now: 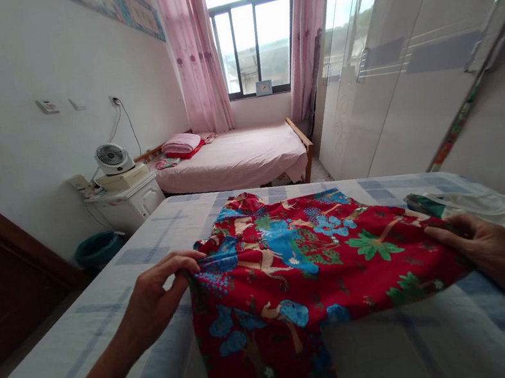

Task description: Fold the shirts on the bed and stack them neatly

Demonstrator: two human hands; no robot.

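A red garment (337, 278), printed with blue trees, green palms and pale animals, is spread between my hands over the bed. Whether it is a shirt or trousers I cannot tell. My left hand (164, 283) pinches its left edge between thumb and fingers. On the other side, my right hand (487, 242) is closed on the garment's right end, with some fingers hidden. Its far part rests on the blue and white checked sheet (161, 335). One panel hangs down at the near left, and the stretch toward my right hand is lifted.
White and green cloth items (499, 204) lie on the bed beyond my right hand. Farther off stand a pink-covered bed (246, 154), a nightstand (137, 199) with a fan (112, 156), and a bin (96, 246). A glossy wardrobe (391, 86) lines the right side.
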